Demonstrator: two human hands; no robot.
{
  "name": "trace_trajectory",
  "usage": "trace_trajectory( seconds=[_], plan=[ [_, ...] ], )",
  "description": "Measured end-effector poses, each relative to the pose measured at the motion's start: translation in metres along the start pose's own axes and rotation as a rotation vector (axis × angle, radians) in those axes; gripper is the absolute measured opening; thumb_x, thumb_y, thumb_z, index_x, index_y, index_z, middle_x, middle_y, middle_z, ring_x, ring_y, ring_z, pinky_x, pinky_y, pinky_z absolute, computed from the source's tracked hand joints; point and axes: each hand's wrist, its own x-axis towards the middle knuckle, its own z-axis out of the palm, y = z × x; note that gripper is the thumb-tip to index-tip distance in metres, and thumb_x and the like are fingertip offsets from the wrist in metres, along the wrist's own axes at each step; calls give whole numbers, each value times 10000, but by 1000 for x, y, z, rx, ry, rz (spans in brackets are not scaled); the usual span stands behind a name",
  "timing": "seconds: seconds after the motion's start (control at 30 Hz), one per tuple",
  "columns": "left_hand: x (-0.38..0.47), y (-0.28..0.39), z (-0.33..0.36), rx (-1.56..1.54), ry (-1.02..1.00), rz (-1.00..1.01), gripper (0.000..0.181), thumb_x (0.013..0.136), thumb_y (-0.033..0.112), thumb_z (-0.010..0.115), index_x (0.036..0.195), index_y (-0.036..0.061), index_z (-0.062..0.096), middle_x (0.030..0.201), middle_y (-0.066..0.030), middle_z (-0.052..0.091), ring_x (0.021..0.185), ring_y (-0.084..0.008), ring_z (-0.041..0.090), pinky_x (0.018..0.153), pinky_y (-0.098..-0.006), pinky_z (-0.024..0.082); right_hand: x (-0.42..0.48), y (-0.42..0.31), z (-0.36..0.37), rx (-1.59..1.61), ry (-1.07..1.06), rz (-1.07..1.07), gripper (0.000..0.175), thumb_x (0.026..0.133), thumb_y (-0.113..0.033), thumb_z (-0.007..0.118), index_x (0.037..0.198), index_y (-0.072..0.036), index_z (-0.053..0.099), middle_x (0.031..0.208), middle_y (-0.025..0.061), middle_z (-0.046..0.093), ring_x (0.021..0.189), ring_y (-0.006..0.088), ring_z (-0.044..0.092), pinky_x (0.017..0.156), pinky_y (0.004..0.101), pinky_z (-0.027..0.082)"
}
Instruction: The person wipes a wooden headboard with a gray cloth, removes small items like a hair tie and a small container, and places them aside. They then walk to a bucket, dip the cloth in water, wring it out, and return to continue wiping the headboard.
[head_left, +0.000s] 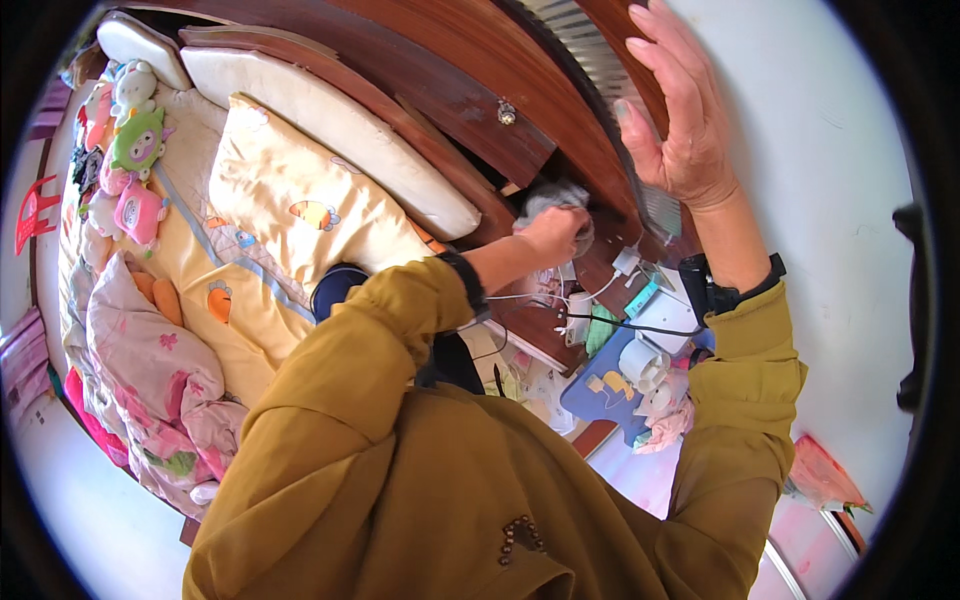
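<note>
My left hand (559, 234) is closed on a grey cloth (556, 201), which is blurred, over the dark wooden nightstand top (611, 289) beside the bed's headboard. Raised at the upper right, my right hand (679, 112) has its fingers apart and holds nothing; it is in front of the white wall and the wooden furniture edge, and I cannot tell whether it touches them. Below my left hand, a white charger plug (626, 260) and white cables lie on the nightstand. A black strap with a device (724, 285) is around my right wrist.
A bed with a yellow pillow (300, 195), plush toys (139, 142) and a pink floral quilt (150, 337) lies at the left. At the lower right, a blue stool or small table (600, 390) holds a white cup-like item (643, 362) and pink cloth (667, 425). Cables cross near my left forearm.
</note>
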Motion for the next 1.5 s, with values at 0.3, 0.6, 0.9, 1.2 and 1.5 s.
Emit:
trace_trajectory(
  seconds=[0.3, 0.6, 0.9, 1.2, 1.5],
  plan=[
    [-95, -15, -126, -574, -285, -365, 302, 716, 42, 542, 997, 3, 645, 786, -46, 622, 759, -113, 573, 632, -297, 480, -20, -83, 59, 7, -259, 33, 241, 846, -146, 543, 1057, -65, 626, 1086, 90, 617, 1003, 250, 581, 860, 385, 474],
    [-160, -26, -173, -613, -270, -468, 266, 716, -24, 529, 961, -5, 631, 752, -24, 624, 626, -83, 568, 506, -247, 452, -91, -72, 215, 44, -310, 929, 312, 848, -37, 588, 1156, 8, 561, 1143, 213, 568, 1050, 382, 580, 908, 427, 489],
    [-171, -38, -174, -728, -322, -571, 285, 721, -54, 507, 978, -14, 623, 813, -4, 640, 717, -66, 592, 608, -225, 473, -108, -80, 167, 1315, 361, 1602, 165, 835, 40, 625, 990, -10, 599, 773, 40, 595, 629, 102, 561, 510, 228, 422],
    [-171, -39, -166, -808, -225, -469, 254, 733, -47, 504, 955, -8, 620, 764, -13, 616, 636, -65, 555, 494, -230, 430, -131, -114, 83, 2075, 533, 1516, 275, 806, -34, 588, 1079, 2, 593, 861, 68, 561, 630, 134, 492, 592, 270, 388],
    [-165, -26, -164, -791, -272, -573, 276, 719, -53, 497, 963, -19, 619, 820, -14, 618, 767, -72, 573, 656, -221, 464, -226, -142, 59, 1960, 738, 1738, 169, 811, -6, 573, 970, -19, 629, 926, 122, 630, 650, 138, 496, 601, 268, 392]
  ],
)
